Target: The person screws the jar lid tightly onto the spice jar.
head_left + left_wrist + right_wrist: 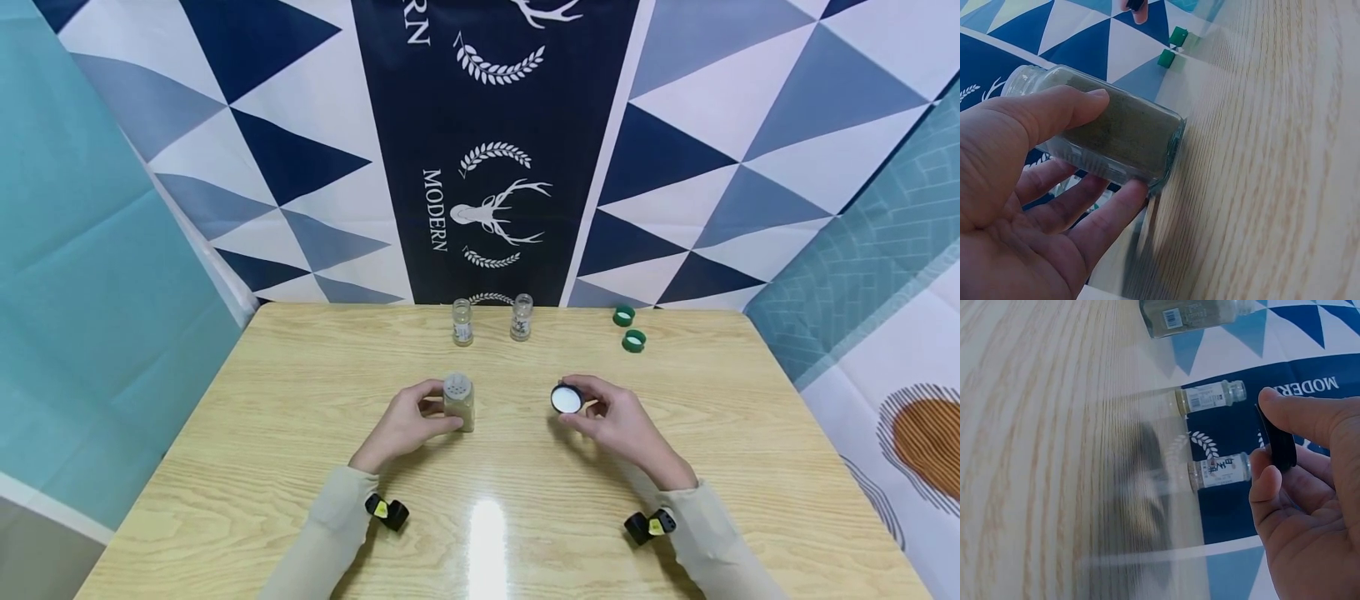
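My left hand (411,421) grips a glass spice jar (1119,125), thumb on one side and fingers on the other. Brownish-grey powder fills much of the jar, and a pale shaker top with several holes shows on it in the head view. The jar stands upright, its base close to the wooden table. To the right, my right hand (618,417) pinches a black screw cap (567,399) between thumb and fingers. The cap's white inside faces the head camera, and it is held above the table, apart from the jar.
Two small labelled glass bottles (462,323) (521,317) without caps stand near the back edge of the wooden table (300,400). Two green caps (624,316) (633,341) lie at the back right. A patterned cloth (487,125) hangs behind the table.
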A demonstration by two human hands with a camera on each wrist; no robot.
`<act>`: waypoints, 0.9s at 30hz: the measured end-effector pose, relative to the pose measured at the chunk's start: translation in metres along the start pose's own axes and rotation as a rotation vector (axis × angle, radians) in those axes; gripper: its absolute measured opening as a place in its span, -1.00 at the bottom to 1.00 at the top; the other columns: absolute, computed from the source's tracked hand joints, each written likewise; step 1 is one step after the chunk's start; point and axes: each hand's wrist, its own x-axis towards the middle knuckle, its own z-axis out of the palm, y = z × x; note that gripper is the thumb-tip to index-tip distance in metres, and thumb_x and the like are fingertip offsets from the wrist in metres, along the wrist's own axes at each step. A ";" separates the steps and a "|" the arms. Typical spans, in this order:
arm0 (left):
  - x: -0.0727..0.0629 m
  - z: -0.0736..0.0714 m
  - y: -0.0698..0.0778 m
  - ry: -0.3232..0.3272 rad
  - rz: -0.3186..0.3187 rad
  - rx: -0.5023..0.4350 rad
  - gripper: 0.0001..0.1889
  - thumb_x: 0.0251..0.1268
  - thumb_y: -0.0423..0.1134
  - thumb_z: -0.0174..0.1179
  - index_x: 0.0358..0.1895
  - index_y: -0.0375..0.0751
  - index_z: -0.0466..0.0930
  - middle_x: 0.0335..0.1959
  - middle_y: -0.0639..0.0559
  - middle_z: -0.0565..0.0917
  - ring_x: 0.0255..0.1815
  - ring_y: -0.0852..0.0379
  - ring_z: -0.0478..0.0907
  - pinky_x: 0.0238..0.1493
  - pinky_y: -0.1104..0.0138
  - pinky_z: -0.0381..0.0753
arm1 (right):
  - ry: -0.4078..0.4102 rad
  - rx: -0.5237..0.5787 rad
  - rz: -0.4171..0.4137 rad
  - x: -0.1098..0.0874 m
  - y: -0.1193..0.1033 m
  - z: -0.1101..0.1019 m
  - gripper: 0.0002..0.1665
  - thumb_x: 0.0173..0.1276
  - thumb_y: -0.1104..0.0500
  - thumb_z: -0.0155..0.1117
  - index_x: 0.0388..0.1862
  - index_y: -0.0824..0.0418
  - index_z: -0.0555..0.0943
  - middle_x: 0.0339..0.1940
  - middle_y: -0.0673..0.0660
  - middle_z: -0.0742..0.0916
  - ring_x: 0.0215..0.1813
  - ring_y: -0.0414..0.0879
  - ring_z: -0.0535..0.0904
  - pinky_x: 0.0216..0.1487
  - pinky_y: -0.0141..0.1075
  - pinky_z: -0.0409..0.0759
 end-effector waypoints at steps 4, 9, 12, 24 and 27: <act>0.000 0.000 0.000 0.004 -0.001 0.008 -0.48 0.20 -0.27 0.51 0.24 -0.16 0.61 0.18 -0.05 0.69 0.16 -0.10 0.68 0.26 0.06 0.65 | 0.000 0.001 0.003 0.000 0.000 0.000 -0.41 0.26 0.17 0.58 0.26 0.20 0.64 -0.12 0.12 0.76 -0.23 -0.16 0.60 -0.26 -0.43 0.64; 0.000 0.001 0.001 0.004 -0.005 0.021 -0.49 0.20 -0.26 0.51 0.22 -0.16 0.62 0.16 -0.04 0.70 0.15 -0.08 0.68 0.23 0.08 0.66 | -0.001 0.000 0.008 -0.001 0.000 -0.001 -0.42 0.26 0.16 0.58 0.26 0.19 0.64 -0.08 0.13 0.77 -0.25 -0.17 0.59 -0.27 -0.43 0.63; 0.000 0.002 0.001 0.001 0.000 0.017 -0.50 0.20 -0.26 0.51 0.22 -0.15 0.62 0.16 -0.03 0.70 0.14 -0.07 0.68 0.23 0.07 0.66 | 0.001 0.008 0.004 0.000 -0.001 -0.001 -0.42 0.27 0.16 0.57 0.26 0.19 0.64 -0.06 0.14 0.78 -0.28 -0.18 0.58 -0.29 -0.43 0.62; 0.001 0.002 -0.002 -0.008 0.002 0.002 -0.47 0.20 -0.25 0.52 0.24 -0.18 0.60 0.17 -0.05 0.69 0.14 -0.08 0.68 0.23 0.07 0.67 | -0.026 0.037 0.003 0.000 0.001 0.003 -0.43 0.26 0.16 0.58 0.24 0.20 0.65 -0.14 0.12 0.77 -0.29 -0.19 0.57 -0.31 -0.43 0.61; 0.001 0.003 -0.003 -0.013 0.003 -0.004 -0.46 0.20 -0.24 0.52 0.25 -0.18 0.60 0.17 -0.06 0.69 0.15 -0.07 0.68 0.23 0.07 0.67 | -0.015 0.036 -0.001 -0.001 0.002 0.002 -0.42 0.24 0.18 0.59 0.24 0.22 0.65 -0.14 0.13 0.76 -0.29 -0.20 0.58 -0.30 -0.42 0.62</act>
